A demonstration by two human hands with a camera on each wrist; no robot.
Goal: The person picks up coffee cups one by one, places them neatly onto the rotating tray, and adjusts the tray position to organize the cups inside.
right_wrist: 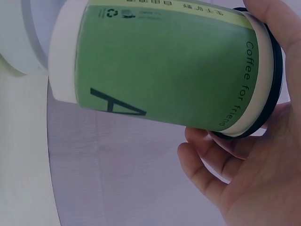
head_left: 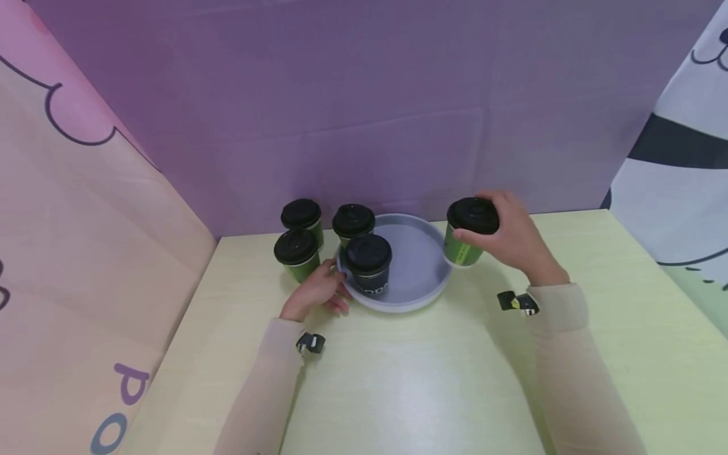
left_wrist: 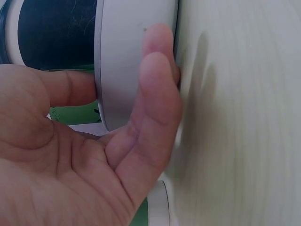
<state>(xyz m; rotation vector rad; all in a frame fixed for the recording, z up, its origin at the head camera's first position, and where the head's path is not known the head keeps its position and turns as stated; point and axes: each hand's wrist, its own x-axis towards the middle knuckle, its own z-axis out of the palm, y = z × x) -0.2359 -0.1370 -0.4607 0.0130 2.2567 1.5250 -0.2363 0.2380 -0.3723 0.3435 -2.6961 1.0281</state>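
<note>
Pale wood-grain table (head_left: 409, 379) fills the near ground, and two light sleeves (head_left: 569, 366) reach across it, a small dark device (head_left: 311, 343) at each cuff. Beyond the left cuff, the left hand (head_left: 320, 291) is part-closed on the near left side of a round grey tray (head_left: 418, 256), its thumb at the rim and its fingers along the outer wall, low by the table. Just inside that edge stands a black cup (head_left: 370, 268), upright and lidded. Across the tray, the right hand (head_left: 512, 237) is curled round the black lid of a green cup (right_wrist: 164, 70), thumb on the near side, fingers on the far side. This cup is close to upright at the tray's right edge and looks lifted; whether its base touches the rim I cannot tell. The step in hand seems to be moving this cup at the tray's edge while the left hand steadies the tray. Next would call for keeping it level, clearing the rim and loosening the fingers only once the base is supported. Two lidded green cups (head_left: 297, 253) stand left of the tray, one behind the other; another lidded cup (head_left: 354, 222), behind the black one, appears to be on the tray, its base hidden. Purple cloth (head_left: 387, 114) closes off the back.
</note>
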